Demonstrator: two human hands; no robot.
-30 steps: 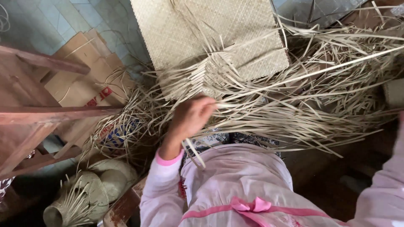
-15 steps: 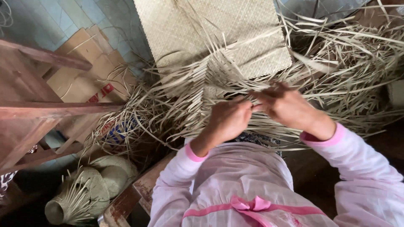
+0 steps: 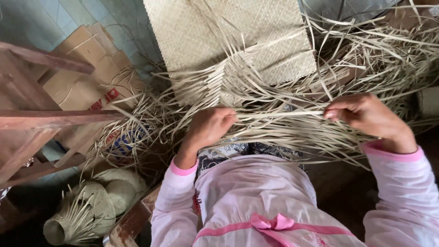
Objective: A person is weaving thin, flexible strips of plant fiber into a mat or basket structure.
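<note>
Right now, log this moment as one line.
left hand: pinching strip | right hand: pinching same strip, taut | woven mat: beyond

My corner, floor and clutter

Pale blue-green floor tiles (image 3: 59,18) lie ahead of me, flattened cardboard (image 3: 87,77) on them; a reddish wooden frame (image 3: 41,121) stands at my left, woven hats (image 3: 98,203) below it.

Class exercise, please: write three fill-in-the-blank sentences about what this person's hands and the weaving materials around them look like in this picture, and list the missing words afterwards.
1. The left hand and right hand pinch one pale ____ stretched between them.
2. The woven mat lies ____ the hands in the picture.
3. The unfinished woven hats sit at the lower ____ of the picture.

Missing words: strip; above; left
</note>
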